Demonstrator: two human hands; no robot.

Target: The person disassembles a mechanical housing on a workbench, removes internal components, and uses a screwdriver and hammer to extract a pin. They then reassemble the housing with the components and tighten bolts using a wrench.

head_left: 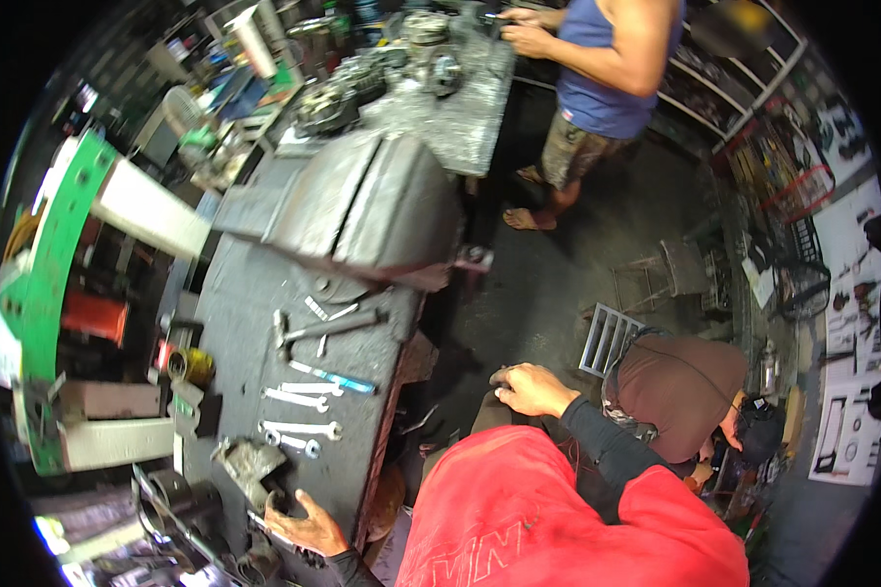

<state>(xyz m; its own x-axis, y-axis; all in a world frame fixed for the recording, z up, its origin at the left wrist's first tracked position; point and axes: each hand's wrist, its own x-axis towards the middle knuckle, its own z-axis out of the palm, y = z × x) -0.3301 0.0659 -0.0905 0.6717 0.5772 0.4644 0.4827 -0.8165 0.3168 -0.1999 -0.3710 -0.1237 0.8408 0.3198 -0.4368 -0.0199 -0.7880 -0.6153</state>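
At the near end of the dark workbench [230,323], my left hand [308,526] is low over the metal parts, thumb and fingers apart. Just beyond its fingers is a worn grey metal casting [252,468]. My right hand [536,390] lies over my knee, its fingers stretched out to the left, with no tool visible in it. Further up the bench are several open-ended wrenches [304,428], a blue-handled tool [333,378] and a hammer [333,331]. A large bench vise [362,205] stands beyond them.
A person in a blue sleeveless top [612,68] stands by a metal-topped table [470,98] bearing engine parts. Another person in a brown shirt [680,396] bends down close on my right. A green metal frame [54,284] borders the bench's left side.
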